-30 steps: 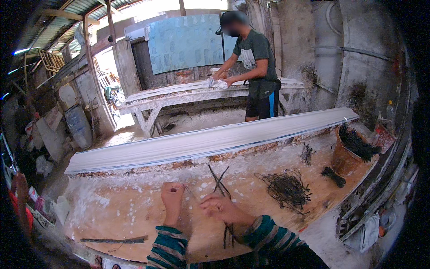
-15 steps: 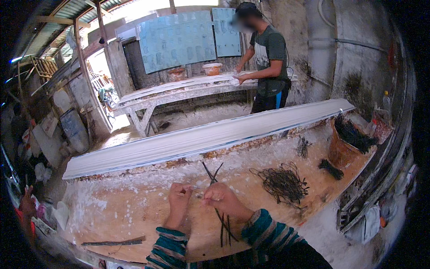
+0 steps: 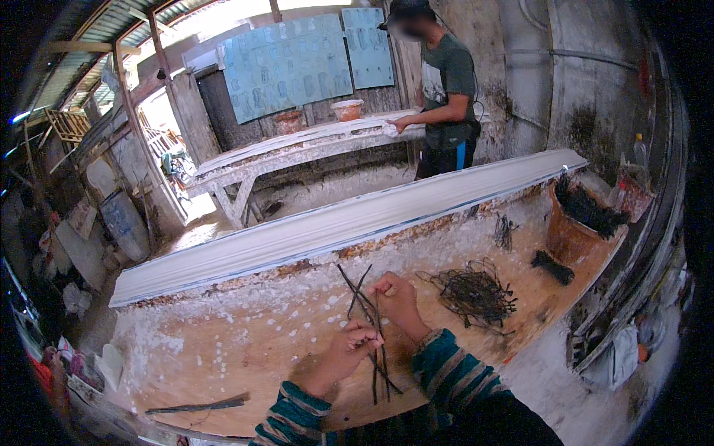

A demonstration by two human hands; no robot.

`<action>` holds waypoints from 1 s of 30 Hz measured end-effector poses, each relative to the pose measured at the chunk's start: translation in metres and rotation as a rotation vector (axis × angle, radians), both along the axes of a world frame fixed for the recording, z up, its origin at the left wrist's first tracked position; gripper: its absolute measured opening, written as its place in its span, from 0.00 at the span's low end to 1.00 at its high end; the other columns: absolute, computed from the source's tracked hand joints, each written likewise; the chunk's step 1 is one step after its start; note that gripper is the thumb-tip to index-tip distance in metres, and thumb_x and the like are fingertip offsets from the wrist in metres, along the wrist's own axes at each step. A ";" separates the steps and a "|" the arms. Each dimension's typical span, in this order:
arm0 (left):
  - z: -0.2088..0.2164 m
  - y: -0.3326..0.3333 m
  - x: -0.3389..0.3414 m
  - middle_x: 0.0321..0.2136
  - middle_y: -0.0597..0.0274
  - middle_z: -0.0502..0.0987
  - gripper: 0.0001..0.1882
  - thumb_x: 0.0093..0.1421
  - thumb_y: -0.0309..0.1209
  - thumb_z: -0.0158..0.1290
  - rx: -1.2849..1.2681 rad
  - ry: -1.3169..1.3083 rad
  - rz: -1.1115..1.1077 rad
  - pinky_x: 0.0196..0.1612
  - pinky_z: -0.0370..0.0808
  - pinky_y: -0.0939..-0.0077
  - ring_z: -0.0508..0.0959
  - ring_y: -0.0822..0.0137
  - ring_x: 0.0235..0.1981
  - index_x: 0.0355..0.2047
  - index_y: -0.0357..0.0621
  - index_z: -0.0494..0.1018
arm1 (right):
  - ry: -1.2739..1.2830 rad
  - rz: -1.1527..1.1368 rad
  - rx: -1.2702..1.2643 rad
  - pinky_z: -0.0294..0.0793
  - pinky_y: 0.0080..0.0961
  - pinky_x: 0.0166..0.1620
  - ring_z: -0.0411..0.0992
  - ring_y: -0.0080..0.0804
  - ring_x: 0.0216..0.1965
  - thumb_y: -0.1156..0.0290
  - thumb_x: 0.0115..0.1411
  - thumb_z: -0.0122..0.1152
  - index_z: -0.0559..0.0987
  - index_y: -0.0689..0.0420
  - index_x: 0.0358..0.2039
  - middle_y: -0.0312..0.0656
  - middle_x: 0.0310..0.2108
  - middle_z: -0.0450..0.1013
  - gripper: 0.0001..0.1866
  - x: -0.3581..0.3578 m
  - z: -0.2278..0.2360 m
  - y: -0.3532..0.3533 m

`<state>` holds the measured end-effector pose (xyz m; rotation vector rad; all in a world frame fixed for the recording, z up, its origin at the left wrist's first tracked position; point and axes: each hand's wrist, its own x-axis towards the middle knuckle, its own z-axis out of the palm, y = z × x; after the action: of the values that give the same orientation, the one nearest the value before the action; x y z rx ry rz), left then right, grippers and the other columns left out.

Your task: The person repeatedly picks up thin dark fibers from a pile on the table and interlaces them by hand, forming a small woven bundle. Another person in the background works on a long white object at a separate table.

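Note:
My left hand (image 3: 343, 357) and my right hand (image 3: 399, 303) meet over the plaster-spattered wooden worktable (image 3: 245, 357). Both pinch a small bunch of thin dark fibre strands (image 3: 366, 312). The strands fan out above my fingers and hang down below the left hand. A loose pile of the same dark strands (image 3: 476, 291) lies on the table just right of my right hand. Both forearms wear striped sleeves.
A long white moulded strip (image 3: 349, 223) runs across the table's far side. A brown pot (image 3: 573, 230) with dark fibre stands at the right, a small bundle (image 3: 552, 266) beside it. A flat dark stick (image 3: 197, 406) lies front left. Another person (image 3: 445, 97) works at a far bench.
The view has tilted and drawn closer. My hands have come together on the strands, the left now gripping them lower down; the person behind stays at the bench.

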<state>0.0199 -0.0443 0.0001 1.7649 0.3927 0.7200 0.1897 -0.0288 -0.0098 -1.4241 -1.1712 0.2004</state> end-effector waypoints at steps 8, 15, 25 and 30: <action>0.020 -0.014 -0.002 0.32 0.66 0.62 0.07 0.54 0.30 0.51 -0.186 -0.017 0.051 0.26 0.68 0.85 0.67 0.75 0.29 0.27 0.39 0.70 | -0.080 0.001 0.052 0.67 0.30 0.29 0.69 0.35 0.24 0.69 0.43 0.62 0.79 0.48 0.26 0.37 0.20 0.71 0.06 0.000 -0.005 0.004; 0.000 0.022 -0.016 0.34 0.65 0.64 0.03 0.50 0.27 0.54 -0.173 -0.140 0.099 0.30 0.67 0.84 0.68 0.74 0.32 0.23 0.41 0.71 | -0.231 -0.112 0.134 0.68 0.29 0.31 0.69 0.36 0.26 0.70 0.41 0.62 0.78 0.52 0.21 0.40 0.21 0.71 0.04 -0.005 0.011 -0.002; -0.003 0.069 -0.046 0.26 0.64 0.71 0.04 0.44 0.23 0.57 0.110 -0.199 0.851 0.27 0.65 0.83 0.69 0.75 0.25 0.20 0.41 0.72 | 0.286 0.713 -0.033 0.67 0.23 0.39 0.68 0.27 0.35 0.73 0.49 0.60 0.76 0.59 0.26 0.38 0.30 0.70 0.05 -0.023 0.010 -0.015; 0.002 0.065 -0.047 0.20 0.66 0.70 0.06 0.42 0.23 0.59 0.071 -0.101 1.049 0.25 0.63 0.84 0.67 0.76 0.21 0.18 0.40 0.71 | 0.128 1.011 -0.091 0.63 0.24 0.46 0.62 0.29 0.46 0.74 0.49 0.60 0.76 0.60 0.30 0.39 0.36 0.68 0.07 -0.054 0.017 -0.038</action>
<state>-0.0273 0.0209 0.0025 1.4967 1.2693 1.5478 0.1353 -0.0671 0.0072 -0.7591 -1.6969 1.0346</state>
